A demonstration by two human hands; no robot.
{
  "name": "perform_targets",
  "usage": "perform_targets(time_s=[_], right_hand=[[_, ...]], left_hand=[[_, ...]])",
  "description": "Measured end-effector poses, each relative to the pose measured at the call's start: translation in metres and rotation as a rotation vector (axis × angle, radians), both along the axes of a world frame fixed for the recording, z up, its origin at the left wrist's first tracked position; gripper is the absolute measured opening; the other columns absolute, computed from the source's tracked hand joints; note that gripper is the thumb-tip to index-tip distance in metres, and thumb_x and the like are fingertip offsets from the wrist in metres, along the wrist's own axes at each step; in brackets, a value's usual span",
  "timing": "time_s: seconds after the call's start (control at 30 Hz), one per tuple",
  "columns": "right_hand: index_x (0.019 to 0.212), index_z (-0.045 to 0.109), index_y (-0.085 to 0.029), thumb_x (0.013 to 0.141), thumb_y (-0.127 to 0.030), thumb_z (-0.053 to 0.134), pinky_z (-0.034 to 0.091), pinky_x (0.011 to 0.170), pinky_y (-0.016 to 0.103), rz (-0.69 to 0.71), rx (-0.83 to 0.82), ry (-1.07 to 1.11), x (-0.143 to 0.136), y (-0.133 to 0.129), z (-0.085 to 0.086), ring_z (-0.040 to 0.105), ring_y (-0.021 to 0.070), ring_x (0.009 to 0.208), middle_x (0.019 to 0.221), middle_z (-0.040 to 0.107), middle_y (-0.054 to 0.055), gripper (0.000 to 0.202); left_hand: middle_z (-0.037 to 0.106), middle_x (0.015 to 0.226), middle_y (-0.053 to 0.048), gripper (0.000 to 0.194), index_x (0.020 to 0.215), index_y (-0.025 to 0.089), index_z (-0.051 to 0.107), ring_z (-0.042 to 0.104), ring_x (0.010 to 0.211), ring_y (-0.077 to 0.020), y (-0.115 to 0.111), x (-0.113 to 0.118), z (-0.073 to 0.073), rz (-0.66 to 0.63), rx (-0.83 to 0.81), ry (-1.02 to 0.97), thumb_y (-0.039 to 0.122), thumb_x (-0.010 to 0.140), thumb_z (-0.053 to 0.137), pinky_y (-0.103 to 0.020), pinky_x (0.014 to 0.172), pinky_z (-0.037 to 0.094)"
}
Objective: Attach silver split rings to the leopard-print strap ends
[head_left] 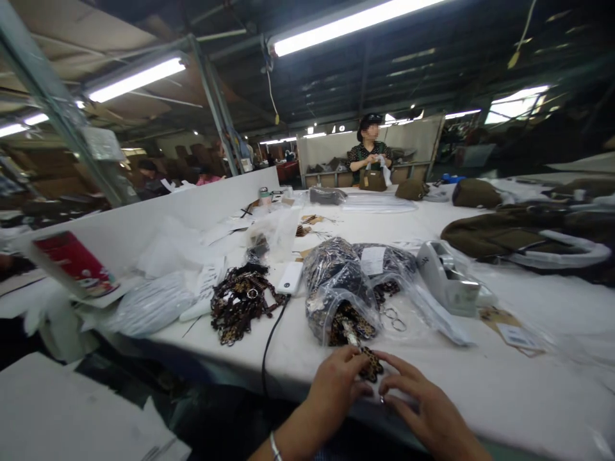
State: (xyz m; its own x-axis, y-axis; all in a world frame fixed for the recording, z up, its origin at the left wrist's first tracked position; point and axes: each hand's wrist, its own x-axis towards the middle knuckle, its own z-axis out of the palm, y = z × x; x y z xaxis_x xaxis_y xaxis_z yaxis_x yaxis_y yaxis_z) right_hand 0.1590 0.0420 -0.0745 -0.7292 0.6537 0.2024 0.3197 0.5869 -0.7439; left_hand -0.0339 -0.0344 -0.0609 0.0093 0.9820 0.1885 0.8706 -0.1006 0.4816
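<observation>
A leopard-print strap bundle [371, 366] comes out of the mouth of a clear plastic bag [331, 275] at the table's front edge. My left hand [334, 387] is closed on this bundle, thumb underneath. My right hand [423, 403] is just to its right, fingers apart and curved, with the index fingertip close to the bundle. A tiny shiny spot shows by the right thumb; I cannot tell what it is. More leopard-print pieces fill the bag. Two metal rings [394, 320] lie beside it under clear film.
A pile of leopard-print straps [245, 301], a white phone-like device [290, 278] and a black cable [271, 346] lie to the left. A tape dispenser [449, 278], tags [512, 331] and brown bags [500, 234] are to the right. Across the table, a person [369, 153] handles a bag.
</observation>
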Motion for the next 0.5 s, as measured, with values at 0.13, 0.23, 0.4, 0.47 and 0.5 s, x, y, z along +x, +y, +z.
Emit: perform_targets(time_s=[0.13, 0.23, 0.4, 0.47, 0.5], right_hand=[[0.086, 0.076, -0.03, 0.083, -0.031, 0.063, 0.045, 0.105, 0.047, 0.05, 0.038, -0.038, 0.0, 0.005, -0.008, 0.054, 0.031, 0.128, 0.144, 0.052, 0.006, 0.013], [0.082, 0.075, -0.029, 0.083, -0.029, 0.062, 0.043, 0.107, 0.046, 0.025, 0.03, -0.016, 0.0, 0.004, -0.004, 0.051, 0.0303, 0.13, 0.145, 0.051, 0.006, 0.013], [0.082, 0.076, -0.024, 0.083, -0.023, 0.062, 0.037, 0.111, 0.045, -0.073, -0.013, 0.105, -0.003, -0.005, 0.011, 0.047, 0.0292, 0.134, 0.148, 0.048, 0.008, 0.013], [0.084, 0.076, -0.023, 0.083, -0.022, 0.062, 0.044, 0.105, 0.04, -0.112, -0.061, 0.179, -0.006, -0.008, 0.018, 0.056, 0.0272, 0.125, 0.138, 0.058, 0.009, 0.014], [0.084, 0.076, -0.023, 0.084, -0.021, 0.062, 0.049, 0.098, 0.037, -0.128, -0.097, 0.216, -0.006, -0.009, 0.023, 0.062, 0.0252, 0.115, 0.125, 0.066, 0.009, 0.014]], left_hand=[[0.072, 0.108, -0.008, 0.028, 0.106, 0.02, 0.07, 0.065, 0.096, -0.0227, 0.007, 0.0, 0.001, -0.047, 0.007, 0.085, 0.029, 0.08, 0.075, -0.031, 0.084, 0.051], [0.073, 0.102, -0.006, 0.016, 0.102, 0.021, 0.07, 0.066, 0.091, -0.0202, 0.009, -0.001, 0.003, -0.112, 0.029, 0.099, 0.026, 0.086, 0.068, -0.03, 0.084, 0.051], [0.074, 0.096, -0.008, 0.022, 0.109, 0.02, 0.069, 0.066, 0.09, -0.0207, 0.005, -0.002, 0.016, -0.105, 0.115, 0.025, 0.016, 0.093, 0.053, -0.032, 0.084, 0.051], [0.075, 0.098, -0.007, 0.022, 0.106, 0.02, 0.07, 0.067, 0.092, -0.0204, 0.004, -0.001, 0.023, -0.057, 0.15, -0.137, 0.02, 0.094, 0.052, -0.032, 0.085, 0.052], [0.076, 0.1, -0.007, 0.022, 0.105, 0.021, 0.071, 0.068, 0.093, -0.0203, 0.004, 0.0, 0.027, -0.033, 0.145, -0.253, 0.023, 0.093, 0.053, -0.031, 0.085, 0.053]])
